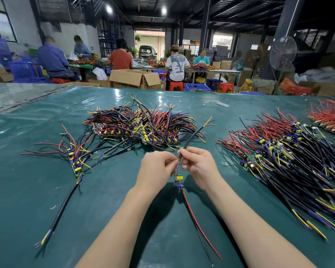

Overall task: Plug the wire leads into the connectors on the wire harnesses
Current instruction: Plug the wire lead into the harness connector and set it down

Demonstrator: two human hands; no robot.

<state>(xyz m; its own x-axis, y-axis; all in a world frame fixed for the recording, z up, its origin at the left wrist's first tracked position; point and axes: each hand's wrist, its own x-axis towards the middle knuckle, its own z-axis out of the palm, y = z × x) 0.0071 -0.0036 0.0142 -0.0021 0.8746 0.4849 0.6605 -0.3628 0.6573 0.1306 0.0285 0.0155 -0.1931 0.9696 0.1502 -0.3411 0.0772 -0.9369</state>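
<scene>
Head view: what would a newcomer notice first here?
The left hand and right hand meet at the centre, pinching a black cable with a small board dangling below. Behind them lies a tangled wire heap; a bigger pile spreads along the right of the green table.

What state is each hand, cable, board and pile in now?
left hand, pinches thin leads.
right hand, pinches black cable.
black cable, held upright, stripped tips splayed.
circuit board, hangs from thin leads.
red lead, trails down from the board.
centre pile, tangled heap.
right pile, laid in fanned rows.
</scene>
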